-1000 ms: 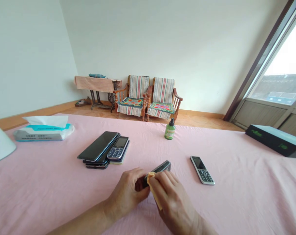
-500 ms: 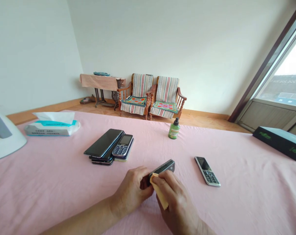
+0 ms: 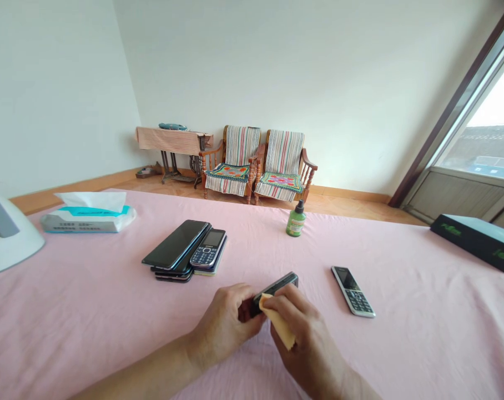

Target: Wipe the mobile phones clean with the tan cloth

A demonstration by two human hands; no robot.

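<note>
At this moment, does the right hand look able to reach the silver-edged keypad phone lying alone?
Probably yes: only pink tablecloth shows between the right hand and the silver-edged keypad phone. But that hand holds a yellow cloth against the dark phone, so it may need to let go first.

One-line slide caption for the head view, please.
Left hand grips a dark phone; right hand holds a yellow cloth against it, over a pink tablecloth.

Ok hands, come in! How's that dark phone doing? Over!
Left hand gripping dark phone. Right hand holding yellow cloth against it. Silver phone off to the right, nothing seen blocking either hand.
</note>
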